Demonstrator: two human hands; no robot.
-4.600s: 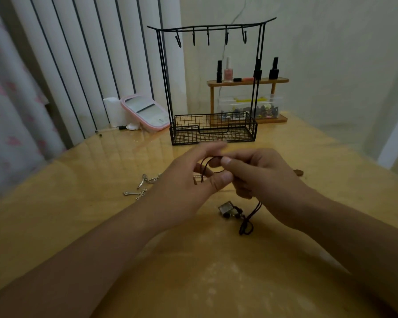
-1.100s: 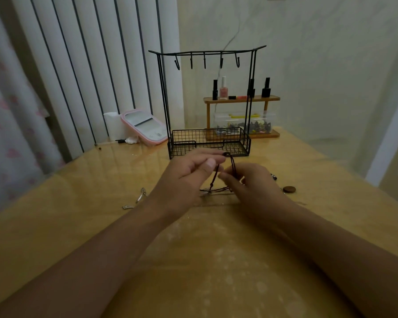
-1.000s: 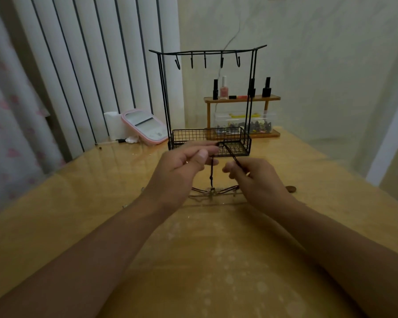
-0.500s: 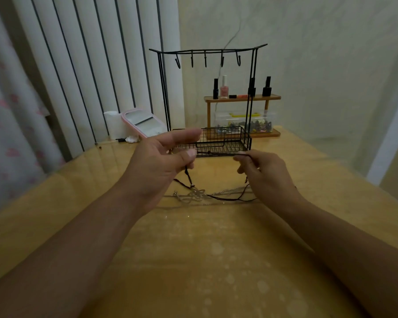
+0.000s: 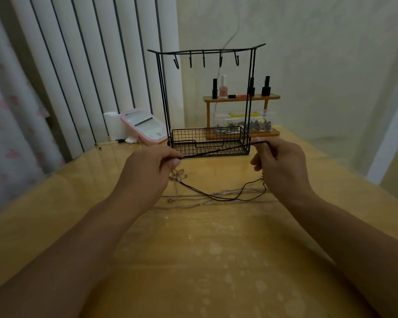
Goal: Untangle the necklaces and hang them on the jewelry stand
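Observation:
A black cord necklace [image 5: 216,151] is stretched taut between my two hands above the table. My left hand [image 5: 147,173] pinches one end of it, and my right hand [image 5: 280,164] grips the other end. The rest of the cord droops in a loop onto the table, with a small flower-shaped pendant [image 5: 178,175] hanging below my left hand. A silver chain necklace [image 5: 207,196] lies on the table under the cord. The black wire jewelry stand [image 5: 207,104] with several bare hooks on its top bar and a basket base stands just behind my hands.
Behind the stand is a small wooden shelf [image 5: 241,98] with nail polish bottles and a clear box of small items [image 5: 246,122]. A pink-rimmed case [image 5: 145,128] and a white roll [image 5: 112,125] sit at the back left. The wooden table [image 5: 205,260] extends toward me.
My hands have lifted and drawn apart, pulling the black cord out straight between them. The silver chain now lies separate on the table below.

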